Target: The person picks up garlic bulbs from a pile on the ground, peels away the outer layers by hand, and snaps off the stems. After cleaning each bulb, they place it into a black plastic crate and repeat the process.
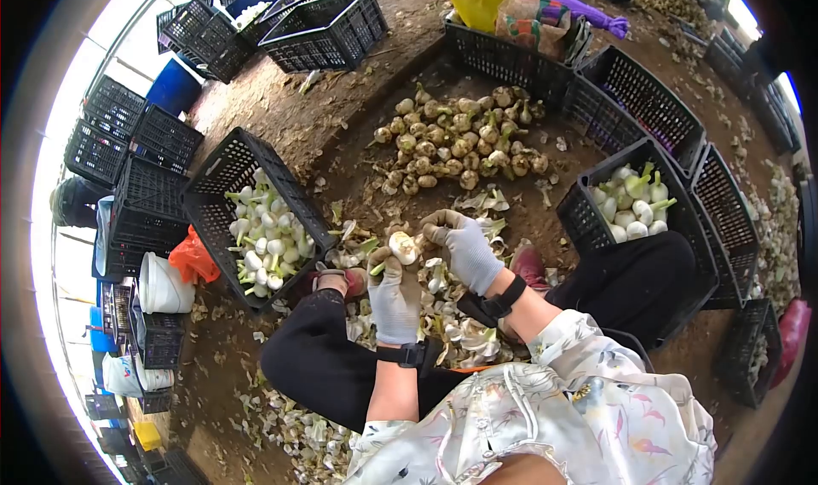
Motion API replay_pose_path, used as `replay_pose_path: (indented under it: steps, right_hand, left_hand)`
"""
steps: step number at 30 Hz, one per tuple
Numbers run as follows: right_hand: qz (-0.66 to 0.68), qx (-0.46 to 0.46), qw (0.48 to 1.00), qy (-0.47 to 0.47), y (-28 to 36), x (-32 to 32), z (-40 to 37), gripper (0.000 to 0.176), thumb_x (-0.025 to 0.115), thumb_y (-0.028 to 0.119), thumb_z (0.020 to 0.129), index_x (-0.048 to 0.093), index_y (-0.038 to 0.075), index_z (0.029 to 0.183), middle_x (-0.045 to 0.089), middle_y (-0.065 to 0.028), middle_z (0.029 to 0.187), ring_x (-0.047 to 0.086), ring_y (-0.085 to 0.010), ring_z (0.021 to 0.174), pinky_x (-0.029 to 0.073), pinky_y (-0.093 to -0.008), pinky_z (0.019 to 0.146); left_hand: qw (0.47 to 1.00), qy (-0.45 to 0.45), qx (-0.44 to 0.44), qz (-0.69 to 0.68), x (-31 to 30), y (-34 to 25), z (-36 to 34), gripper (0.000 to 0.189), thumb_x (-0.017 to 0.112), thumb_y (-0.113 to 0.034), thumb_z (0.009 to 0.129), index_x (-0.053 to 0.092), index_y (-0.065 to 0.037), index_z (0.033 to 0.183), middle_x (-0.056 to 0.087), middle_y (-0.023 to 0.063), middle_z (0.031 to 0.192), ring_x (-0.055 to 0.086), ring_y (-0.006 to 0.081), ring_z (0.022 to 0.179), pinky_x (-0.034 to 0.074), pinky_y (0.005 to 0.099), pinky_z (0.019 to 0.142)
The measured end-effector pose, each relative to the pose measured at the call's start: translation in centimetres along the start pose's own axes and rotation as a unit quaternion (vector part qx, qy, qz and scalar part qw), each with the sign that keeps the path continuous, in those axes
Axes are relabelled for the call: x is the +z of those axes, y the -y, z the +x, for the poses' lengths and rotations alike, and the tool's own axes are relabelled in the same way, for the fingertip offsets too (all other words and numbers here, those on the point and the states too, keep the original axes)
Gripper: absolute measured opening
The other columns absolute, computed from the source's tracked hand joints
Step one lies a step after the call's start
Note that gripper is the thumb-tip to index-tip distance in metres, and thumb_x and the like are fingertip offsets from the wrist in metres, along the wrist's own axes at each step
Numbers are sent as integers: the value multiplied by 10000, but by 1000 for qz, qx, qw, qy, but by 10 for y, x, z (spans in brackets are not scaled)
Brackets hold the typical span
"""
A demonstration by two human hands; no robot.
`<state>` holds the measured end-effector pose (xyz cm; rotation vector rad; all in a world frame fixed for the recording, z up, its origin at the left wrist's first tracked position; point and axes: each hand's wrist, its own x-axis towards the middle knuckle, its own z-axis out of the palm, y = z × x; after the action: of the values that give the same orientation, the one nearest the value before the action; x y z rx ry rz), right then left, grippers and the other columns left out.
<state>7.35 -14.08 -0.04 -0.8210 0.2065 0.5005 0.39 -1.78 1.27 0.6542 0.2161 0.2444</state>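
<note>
My left hand (394, 296), in a pale glove, is closed around a garlic bulb (403, 248) with a green stem, its skin partly loose. Just right of the bulb is my right hand (464, 248), also gloved, with its fingers curled together near the bulb; what they hold, if anything, is too small to tell. Ahead lies a heap of unpeeled, soil-stained garlic (464, 140) on the ground. Peeled white bulbs with green stems (268, 238) fill part of the left crate (300, 197). More white bulbs (632, 202) sit in a crate (588, 221) at my right.
Loose peelings (460, 336) cover the ground between my legs. Empty black crates (639, 93) stand along the right, and another (328, 38) at the back left. An orange bag (194, 257) and white bucket (164, 285) are at the left. Yellow packaging (475, 1) lies in a back crate.
</note>
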Motion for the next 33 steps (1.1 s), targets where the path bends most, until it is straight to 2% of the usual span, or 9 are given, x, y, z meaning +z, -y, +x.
replay_pose_path:
  steps: [8, 12, 15, 18, 20, 23, 26, 30, 33]
  right_hand:
    - [50, -75, 995, -33, 15, -5, -1, 133, 620, 53, 924, 615, -10, 1040, 682, -85, 842, 665, -173, 747, 570, -296, 691]
    - [-151, -54, 985, 58, 40, 11, -18, 181, 633, 85, 906, 660, -22, 1049, 703, -131, 868, 667, -170, 768, 544, -294, 682]
    - [-509, -238, 825, 55, 45, 30, -25, 221, 705, 188, 776, 722, -15, 862, 678, -191, 846, 668, -306, 773, 525, -374, 743]
    - [-621, -258, 736, 72, 49, 33, -19, 180, 725, 134, 750, 729, 10, 881, 675, -155, 841, 657, -298, 795, 518, -369, 736]
    - [-637, -240, 728, 77, 53, 36, -14, 189, 706, 145, 707, 717, 7, 835, 664, -171, 847, 641, -346, 837, 510, -399, 737]
    - [-686, -209, 693, 80, 56, 43, -15, 137, 656, 112, 706, 696, 4, 781, 652, -166, 822, 639, -352, 842, 512, -404, 732]
    - [-698, -208, 680, 85, 52, 46, -17, 128, 625, 92, 701, 675, -1, 772, 636, -173, 824, 634, -365, 865, 511, -404, 749]
    - [-703, -191, 681, 73, 37, 41, -15, 157, 603, 77, 709, 662, -15, 821, 628, -200, 883, 623, -375, 914, 502, -397, 788]
    - [-609, -220, 761, 46, 26, 26, -2, 173, 608, 91, 727, 667, -25, 840, 649, -201, 868, 641, -334, 852, 506, -375, 764]
  left_hand:
    - [984, 19, 121, 133, 6, -2, 1, 323, 681, -55, 889, 567, -37, 1190, 606, 85, 1218, 608, 212, 1092, 522, 341, 942]
    - [958, -17, 161, 239, 2, -10, 4, 290, 695, 23, 853, 574, -14, 1115, 588, 105, 1248, 596, 218, 1115, 509, 336, 965]
    - [880, 14, 258, 399, -2, -12, 5, 265, 746, 39, 793, 622, -43, 1013, 595, 99, 1206, 599, 208, 1091, 518, 321, 926]
    - [801, 38, 323, 503, -3, -18, 5, 226, 768, 77, 732, 668, -54, 886, 584, 103, 1191, 598, 225, 1080, 527, 323, 890]
    - [751, 52, 311, 580, -7, -22, 4, 221, 762, 96, 710, 676, -45, 857, 581, 104, 1189, 600, 243, 1072, 531, 331, 875]
    - [812, 36, 274, 513, -8, -19, 2, 212, 758, 108, 693, 680, -39, 823, 588, 107, 1172, 604, 243, 1058, 534, 335, 865]
    - [771, 56, 305, 557, -14, -19, 1, 224, 753, 115, 695, 672, -34, 842, 588, 118, 1164, 608, 242, 1051, 535, 333, 865]
    - [803, 58, 267, 530, -11, -18, -1, 210, 698, 150, 745, 637, -4, 875, 567, 121, 1232, 589, 231, 1107, 531, 328, 914]
    - [922, 40, 186, 336, -9, -18, 0, 137, 703, 14, 845, 636, -33, 955, 563, 144, 1305, 564, 254, 1177, 485, 359, 996]
